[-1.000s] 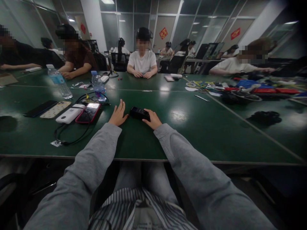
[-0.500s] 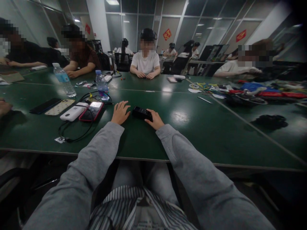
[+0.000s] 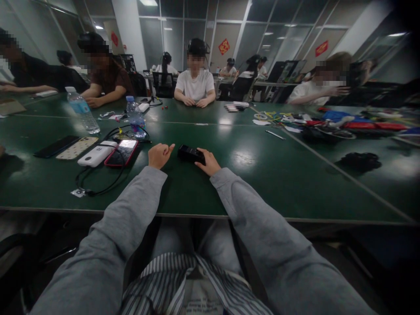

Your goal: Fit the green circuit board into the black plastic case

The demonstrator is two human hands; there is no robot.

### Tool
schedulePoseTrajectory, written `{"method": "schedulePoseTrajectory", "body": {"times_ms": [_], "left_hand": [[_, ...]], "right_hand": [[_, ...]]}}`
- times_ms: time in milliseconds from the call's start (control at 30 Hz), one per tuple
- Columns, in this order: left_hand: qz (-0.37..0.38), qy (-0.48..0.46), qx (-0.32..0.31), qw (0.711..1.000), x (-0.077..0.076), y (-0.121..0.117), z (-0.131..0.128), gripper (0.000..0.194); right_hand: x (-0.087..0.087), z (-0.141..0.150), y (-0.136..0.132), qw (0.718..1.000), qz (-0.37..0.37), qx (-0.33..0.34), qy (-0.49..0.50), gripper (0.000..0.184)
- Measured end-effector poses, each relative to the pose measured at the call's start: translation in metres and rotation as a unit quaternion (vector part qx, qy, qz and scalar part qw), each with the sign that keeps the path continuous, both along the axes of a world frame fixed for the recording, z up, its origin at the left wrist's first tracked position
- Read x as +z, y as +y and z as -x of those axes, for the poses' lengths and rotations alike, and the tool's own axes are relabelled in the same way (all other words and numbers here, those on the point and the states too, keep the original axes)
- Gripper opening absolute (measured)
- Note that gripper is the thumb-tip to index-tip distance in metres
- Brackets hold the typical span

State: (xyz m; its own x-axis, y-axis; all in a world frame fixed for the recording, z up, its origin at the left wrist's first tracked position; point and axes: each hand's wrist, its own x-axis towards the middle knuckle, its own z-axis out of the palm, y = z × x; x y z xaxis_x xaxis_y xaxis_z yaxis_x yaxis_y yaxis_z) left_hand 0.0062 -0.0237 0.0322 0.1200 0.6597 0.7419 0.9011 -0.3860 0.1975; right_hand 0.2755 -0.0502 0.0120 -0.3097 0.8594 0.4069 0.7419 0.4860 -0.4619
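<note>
A small black box-shaped device (image 3: 187, 154) lies on the green table in front of me; its exact kind is not clear. My right hand (image 3: 208, 162) grips its right end, thumb on the near side and fingers over the far side. To the left of the device, and apart from it, my left hand (image 3: 160, 155) is curled into a fist with nothing visible in it. A phone with a red edge (image 3: 121, 153) lies left of that fist, next to a white power bank (image 3: 97, 154) with a black cable (image 3: 111, 189) looping around them.
Two more phones, one dark (image 3: 55, 146) and one in a patterned case (image 3: 76, 148), lie farther left. Two water bottles (image 3: 82, 111) (image 3: 135, 118) stand behind. At right are a pen (image 3: 274, 135), a black bundle (image 3: 360, 161) and a cluttered pile (image 3: 341, 124). Several people sit around.
My left hand has gone from spread fingers to a closed fist. My right hand stays on the black device. The whole view has shifted slightly.
</note>
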Motion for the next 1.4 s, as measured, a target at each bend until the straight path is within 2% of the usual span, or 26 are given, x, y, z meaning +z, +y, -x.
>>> {"method": "schedulePoseTrajectory", "body": {"times_ms": [267,500,733,1067,1167,1400], "left_hand": [[0.061,-0.030,0.017,0.998,0.0021,-0.0033,-0.0033,0.060],[0.132,0.010,0.043,0.990,0.0016,-0.0023,-0.0015,0.066],[0.165,0.048,0.062,0.983,0.0010,0.0002,0.0000,0.072],[0.250,0.103,0.028,0.962,0.0010,-0.0005,-0.0007,0.073],[0.257,0.105,0.022,0.960,0.0020,-0.0020,-0.0010,0.072],[0.258,0.101,0.017,0.961,0.0048,-0.0068,-0.0017,0.072]], "right_hand": [[-0.0065,-0.0020,0.0057,1.000,-0.023,0.012,0.010,0.069],[-0.0064,-0.0023,0.0061,1.000,-0.021,0.012,0.007,0.069],[-0.0026,-0.0011,0.0060,0.999,-0.026,0.015,0.014,0.068],[0.0014,0.0003,0.0031,0.999,-0.031,0.016,0.015,0.067],[0.0011,0.0009,0.0023,0.999,-0.035,0.011,0.020,0.068],[-0.0014,0.0011,0.0021,0.999,-0.046,-0.005,0.025,0.059]]}}
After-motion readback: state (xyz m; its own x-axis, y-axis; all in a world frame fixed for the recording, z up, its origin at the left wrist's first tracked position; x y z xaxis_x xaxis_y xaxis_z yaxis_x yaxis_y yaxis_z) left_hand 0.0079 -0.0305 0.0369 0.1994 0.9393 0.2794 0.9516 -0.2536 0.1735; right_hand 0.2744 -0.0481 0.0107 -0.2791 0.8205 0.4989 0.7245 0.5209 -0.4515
